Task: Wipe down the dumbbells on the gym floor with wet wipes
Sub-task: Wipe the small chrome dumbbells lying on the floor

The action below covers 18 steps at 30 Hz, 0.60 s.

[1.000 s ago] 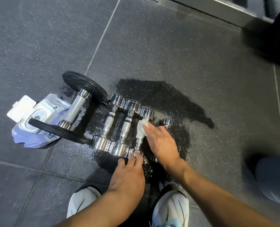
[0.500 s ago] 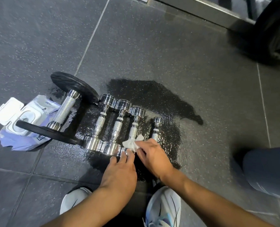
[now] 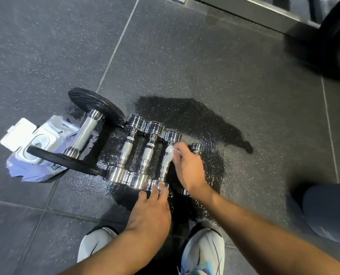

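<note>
Item 1. Dumbbells, five, lying side by side in a row on the gym floor (image 3: 185, 56), handles pointing away from me.
- Plate-loaded dumbbell (image 3: 85, 133), black discs, at the left end of the row.
- First chrome dumbbell (image 3: 126, 153), just right of it, heads touching its neighbour.
- Second chrome dumbbell (image 3: 148, 155), middle of the row.
- Third chrome dumbbell (image 3: 165, 165), the one I am working on.
- Smallest dumbbell (image 3: 197, 148), at the right end, mostly hidden under my right wrist.

Item 2. Wet wipe (image 3: 170, 150), white, crumpled, pressed against the far part of the third chrome dumbbell's handle, just below its far head.

Item 3. Right grip (image 3: 189, 169): fingers curled, pinching the wet wipe against that handle.

Item 4. Left grip (image 3: 151, 213): holds nothing; fingers fairly straight, tips resting on the near head of the third chrome dumbbell.

Item 5. Wipes pack (image 3: 38, 147), purple and white, lid flipped open, on the floor left of the plate-loaded dumbbell, partly under its near disc.

Item 6. Wet patch (image 3: 195, 120), dark and glistening, spread under and beyond the row.

Item 7. My two shoes (image 3: 205, 249), white, at the bottom edge.
</note>
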Each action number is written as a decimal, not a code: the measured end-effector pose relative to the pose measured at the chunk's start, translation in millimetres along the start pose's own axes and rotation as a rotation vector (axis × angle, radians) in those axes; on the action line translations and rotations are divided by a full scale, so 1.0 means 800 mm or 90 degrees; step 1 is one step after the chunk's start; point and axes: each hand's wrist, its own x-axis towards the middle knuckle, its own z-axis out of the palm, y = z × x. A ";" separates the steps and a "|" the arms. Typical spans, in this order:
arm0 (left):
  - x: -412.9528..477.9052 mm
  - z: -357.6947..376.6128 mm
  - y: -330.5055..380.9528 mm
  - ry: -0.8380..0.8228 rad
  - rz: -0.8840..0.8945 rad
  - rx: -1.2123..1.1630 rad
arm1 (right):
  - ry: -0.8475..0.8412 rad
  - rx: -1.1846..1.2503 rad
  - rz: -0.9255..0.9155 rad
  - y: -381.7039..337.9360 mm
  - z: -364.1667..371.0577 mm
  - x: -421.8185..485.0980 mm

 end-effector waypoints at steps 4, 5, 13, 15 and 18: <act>0.003 0.006 -0.001 0.002 -0.002 -0.003 | -0.093 0.056 0.029 -0.004 -0.002 -0.047; 0.003 0.005 -0.001 -0.001 0.001 -0.002 | -0.125 0.065 0.026 -0.005 -0.005 -0.056; 0.004 -0.001 -0.010 0.041 -0.012 -0.042 | -0.161 0.325 0.200 0.001 -0.048 -0.046; 0.006 -0.006 -0.023 0.120 -0.036 -0.195 | -0.159 0.401 0.225 0.003 -0.059 -0.043; 0.015 -0.016 -0.051 0.218 -0.106 -0.591 | -0.199 0.508 0.206 -0.001 -0.069 -0.042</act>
